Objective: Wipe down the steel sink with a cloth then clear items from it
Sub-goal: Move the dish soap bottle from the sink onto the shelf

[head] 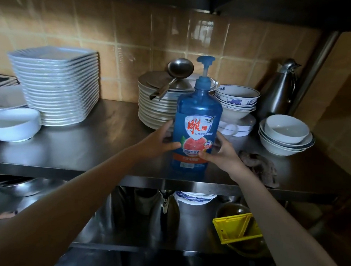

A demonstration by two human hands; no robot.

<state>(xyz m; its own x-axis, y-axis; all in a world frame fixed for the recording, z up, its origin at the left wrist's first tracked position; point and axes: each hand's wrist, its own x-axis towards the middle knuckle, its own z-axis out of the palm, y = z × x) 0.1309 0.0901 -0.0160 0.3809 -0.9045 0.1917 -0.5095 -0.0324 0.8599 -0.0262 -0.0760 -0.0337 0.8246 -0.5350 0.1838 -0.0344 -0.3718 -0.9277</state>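
Left hand [159, 141] and right hand [221, 154] both grasp the bottle [198, 118], one on each side of its lower half. Each thumb lies across the front label and the fingers wrap round behind. This blue pump bottle stands upright, with its base near the front edge of the steel shelf [107, 138]. Whether it rests fully on the shelf I cannot tell.

Just right of the right hand, a crumpled brownish cloth [259, 165] lies on the shelf, apart from the bottle.

Behind the bottle is a stack of round plates [151, 108] with a steel ladle [175, 76] lying on top, its bowl towards the tiled wall [135, 36]. To the right of that stack sit nested patterned bowls [236, 95] in blue and white. Further right are nested white bowls [285, 134]. A steel flask [280, 94] stands behind them, against the wall.

Well to the left, a tall stack of square plates [55, 87] rises from the shelf. A single white bowl [11, 124] sits just beside it at the frame's left edge.

Below, on the lower shelf [101, 229], a yellow frame [236, 228] lies tilted over a dark round vessel. The other steel items there are too dim to make out.
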